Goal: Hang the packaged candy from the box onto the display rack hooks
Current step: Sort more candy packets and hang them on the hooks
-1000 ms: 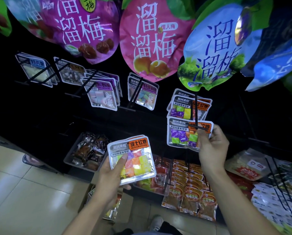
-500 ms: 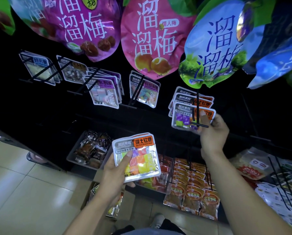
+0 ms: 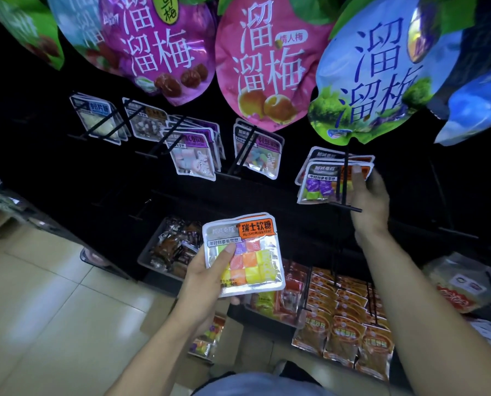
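Dark rack, hooked candy pack farther back than before, right hand alongside.

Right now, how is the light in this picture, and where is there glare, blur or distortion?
Head view: dim, the rack backing nearly black; glare on the foil of the pack held by the left hand; the pack under the right hand is slightly soft; wide-angle bending stretches the big bags on top.

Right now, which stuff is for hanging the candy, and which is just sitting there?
For the job: candy pack in left hand; hung pack in right hand; hook; box.
Just there: plum bags; snack tray; orange packs.
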